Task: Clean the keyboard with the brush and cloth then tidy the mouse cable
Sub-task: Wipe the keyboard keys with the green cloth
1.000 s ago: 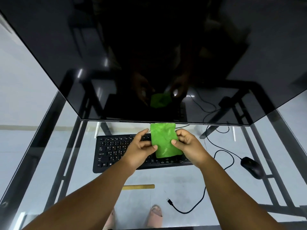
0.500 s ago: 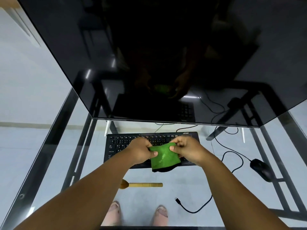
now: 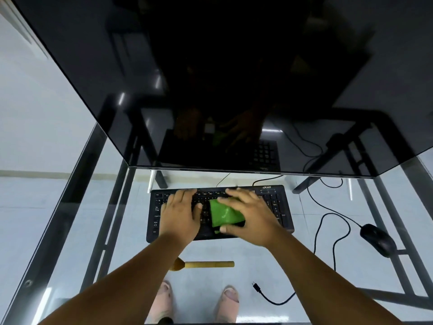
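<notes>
Looks like an office workstation. Large dark monitor (image 3: 234, 78) looming at the back of a glass surface (image 3: 70, 207) on a black metal frame. Black keyboard (image 3: 278, 207) set in front of it, wired mouse (image 3: 377, 239) off to the right, cable (image 3: 328, 221) looping loose. Pale tiled floor (image 3: 35, 195) showing through the glass, plain light wall behind.

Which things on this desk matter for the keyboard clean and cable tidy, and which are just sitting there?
In the job:
green cloth, under the right hand
keyboard, left hand resting on it
brush
mouse
mouse cable

Just there:
monitor
glass desk
</notes>
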A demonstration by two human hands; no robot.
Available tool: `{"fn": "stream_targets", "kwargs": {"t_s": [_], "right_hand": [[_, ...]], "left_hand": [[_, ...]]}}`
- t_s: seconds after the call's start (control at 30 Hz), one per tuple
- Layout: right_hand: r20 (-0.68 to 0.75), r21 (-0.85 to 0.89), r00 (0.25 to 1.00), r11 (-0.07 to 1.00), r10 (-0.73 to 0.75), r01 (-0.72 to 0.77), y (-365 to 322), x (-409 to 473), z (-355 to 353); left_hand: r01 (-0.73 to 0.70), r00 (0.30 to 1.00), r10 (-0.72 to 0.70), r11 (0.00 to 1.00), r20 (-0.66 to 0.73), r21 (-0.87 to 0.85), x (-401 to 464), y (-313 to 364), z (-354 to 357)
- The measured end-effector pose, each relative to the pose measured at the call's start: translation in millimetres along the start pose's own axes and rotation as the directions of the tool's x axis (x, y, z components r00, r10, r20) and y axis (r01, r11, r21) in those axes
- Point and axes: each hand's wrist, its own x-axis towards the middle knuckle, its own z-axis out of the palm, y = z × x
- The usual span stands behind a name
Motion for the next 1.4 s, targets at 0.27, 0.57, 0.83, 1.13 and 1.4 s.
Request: {"fn": "stream_targets", "kwargs": {"t_s": [0.27, 0.57, 0.83, 1.13, 1.4], "right_hand": [[-0.094, -0.23, 0.995, 0.973, -0.042, 0.019, 1, 1, 25], [-0.289, -0.015, 0.948, 0.989, 0.136, -0.147, -62, 50, 44], [-0.178, -0.207, 0.971, 0.959, 0.161, -0.196, -59, 51, 50], [-0.33, -0.108, 0.798, 0.819, 0.505, -0.563, -18, 38, 27], [-0.249, -0.077, 0.93, 0.952, 0.269, -0.296, -77, 69, 50]], "left_hand": [[-0.018, 0.993, 0.003, 0.992, 0.12, 0.126, -11, -52, -15], [-0.066, 0.966, 0.02, 0.983, 0.257, 0.172, -15, -74, -20], [-0.136, 0.945, 0.064, 0.969, 0.321, 0.207, -10, -82, -29], [-0.124, 0.943, 0.048, 0.969, 0.329, 0.215, -3, -76, -38], [-0.131, 0.946, 0.048, 0.961, 0.321, 0.244, 1, -71, -40]]}}
